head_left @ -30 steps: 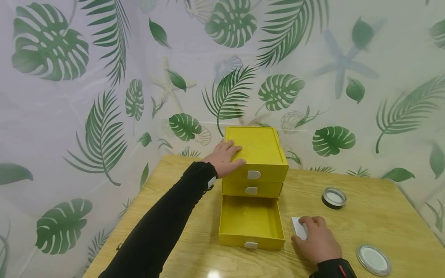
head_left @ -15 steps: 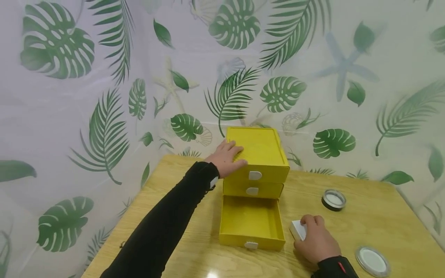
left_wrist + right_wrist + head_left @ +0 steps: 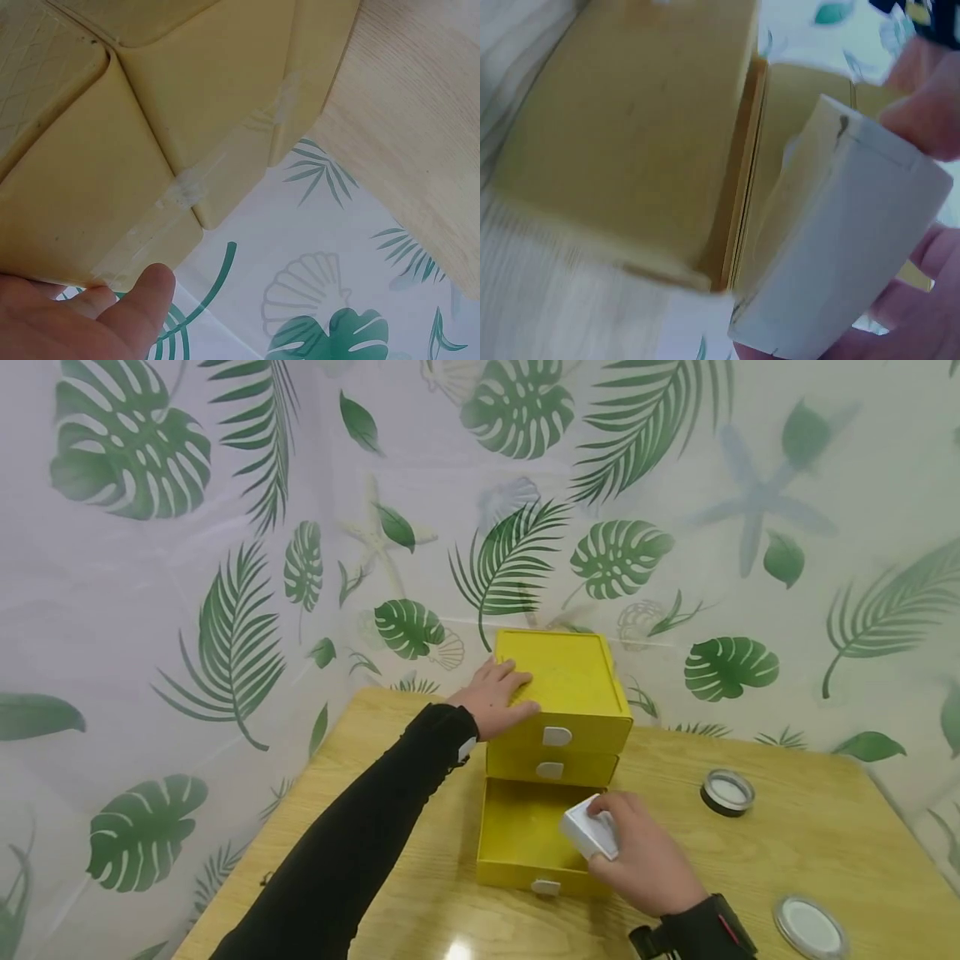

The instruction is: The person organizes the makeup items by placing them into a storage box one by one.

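Observation:
A yellow drawer cabinet (image 3: pixel 558 677) with three drawers stands on the table, its bottom drawer (image 3: pixel 517 827) pulled out. My left hand (image 3: pixel 495 697) rests on the cabinet's top left edge, fingers spread; in the left wrist view its fingers (image 3: pixel 146 300) lie at the cabinet's taped side. My right hand (image 3: pixel 645 860) grips a small white box (image 3: pixel 588 828) between thumb and fingers. The box is tilted and overlaps the right part of the open drawer in the head view. Up close in the right wrist view, the white box (image 3: pixel 847 240) has dark marks on its corners.
A round clear-lidded container with a black base (image 3: pixel 727 792) stands right of the cabinet. A flat round clear-rimmed disc (image 3: pixel 810 927) lies nearer the front right. Leaf-patterned sheeting (image 3: pixel 420 527) hangs behind the wooden table (image 3: pixel 405 860).
My right hand has lifted the white box off the table and carried it left to the open drawer. My left hand stays on the cabinet.

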A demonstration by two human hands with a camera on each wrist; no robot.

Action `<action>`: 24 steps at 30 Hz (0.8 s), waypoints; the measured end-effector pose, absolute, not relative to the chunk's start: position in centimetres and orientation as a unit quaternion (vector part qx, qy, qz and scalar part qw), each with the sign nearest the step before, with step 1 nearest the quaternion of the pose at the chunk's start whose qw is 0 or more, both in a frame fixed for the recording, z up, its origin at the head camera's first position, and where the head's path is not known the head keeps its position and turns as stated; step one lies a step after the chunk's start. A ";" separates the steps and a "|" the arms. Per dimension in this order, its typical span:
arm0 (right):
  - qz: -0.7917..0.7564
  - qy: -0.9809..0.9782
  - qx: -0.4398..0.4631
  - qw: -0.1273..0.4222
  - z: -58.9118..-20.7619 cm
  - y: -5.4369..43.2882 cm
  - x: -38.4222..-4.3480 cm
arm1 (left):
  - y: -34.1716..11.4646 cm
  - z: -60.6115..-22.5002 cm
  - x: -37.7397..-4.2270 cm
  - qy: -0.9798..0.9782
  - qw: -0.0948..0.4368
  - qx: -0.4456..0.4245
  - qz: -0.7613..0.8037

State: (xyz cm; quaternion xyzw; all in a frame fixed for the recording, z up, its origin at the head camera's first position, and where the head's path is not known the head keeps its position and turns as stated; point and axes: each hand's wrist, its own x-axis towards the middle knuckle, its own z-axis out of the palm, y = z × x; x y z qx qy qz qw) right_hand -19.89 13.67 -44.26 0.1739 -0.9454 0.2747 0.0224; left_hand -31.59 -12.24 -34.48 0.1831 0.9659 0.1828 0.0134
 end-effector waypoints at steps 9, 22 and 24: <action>0.220 -0.935 0.275 -0.038 -44.3 8.8 -23.1 | -12.2 -34.2 -31.3 0.966 0.009 0.181 0.183; 0.170 -0.903 0.361 -0.162 -45.6 5.7 -26.4 | -12.0 -34.5 -31.3 0.965 0.007 0.186 0.186; 0.178 -0.902 0.353 -0.175 -45.5 5.6 -26.5 | -12.0 -34.4 -31.3 0.965 0.007 0.188 0.184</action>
